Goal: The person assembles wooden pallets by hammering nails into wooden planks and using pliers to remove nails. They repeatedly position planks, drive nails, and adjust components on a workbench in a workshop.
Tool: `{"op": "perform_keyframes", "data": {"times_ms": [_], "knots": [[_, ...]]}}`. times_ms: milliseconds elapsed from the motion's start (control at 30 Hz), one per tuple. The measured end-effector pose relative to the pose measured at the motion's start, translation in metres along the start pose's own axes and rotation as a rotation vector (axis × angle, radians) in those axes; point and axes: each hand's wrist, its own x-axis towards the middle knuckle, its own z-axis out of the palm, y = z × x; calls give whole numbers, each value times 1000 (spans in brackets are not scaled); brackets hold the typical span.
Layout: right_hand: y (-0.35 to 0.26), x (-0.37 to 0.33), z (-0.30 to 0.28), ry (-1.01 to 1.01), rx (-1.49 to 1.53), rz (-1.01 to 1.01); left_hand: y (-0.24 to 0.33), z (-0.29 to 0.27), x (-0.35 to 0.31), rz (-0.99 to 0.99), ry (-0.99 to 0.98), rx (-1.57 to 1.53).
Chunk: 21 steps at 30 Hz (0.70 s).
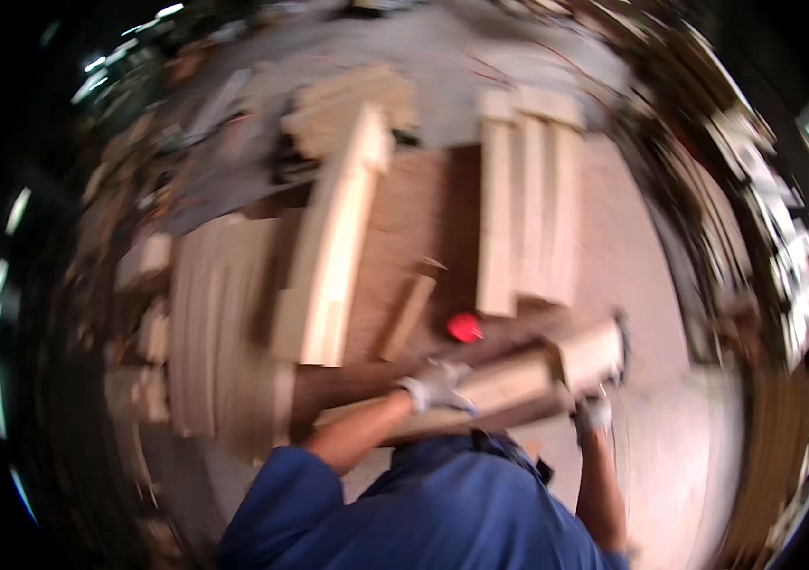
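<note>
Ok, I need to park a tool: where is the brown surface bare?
The brown surface looks bare right of the board group, and between that group and the long beam, beyond the short block and red object. Crowded nearer: timber lies at the left hand and right hand. More boards fill the left side.

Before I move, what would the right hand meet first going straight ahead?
Likely the right end of the nearest timber, just ahead of the right hand; blur hides whether they touch.
</note>
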Motion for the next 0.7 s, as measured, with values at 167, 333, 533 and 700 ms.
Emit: {"op": "perform_keyframes", "data": {"times_ms": [167, 333, 533, 700], "knots": [[-66, 44, -37, 389, -512, -260, 29, -43, -5, -62, -6, 234], [-110, 60, -47, 432, -780, -259, 48, -13, 6, -119, 66, 235], [-93, 91, -35, 392, -897, -159, 64, -6, 14, -186, 60, 249], [-67, 112, -89, -63, 76, 149, 64, -9, 18, -132, 68, 288]]}}
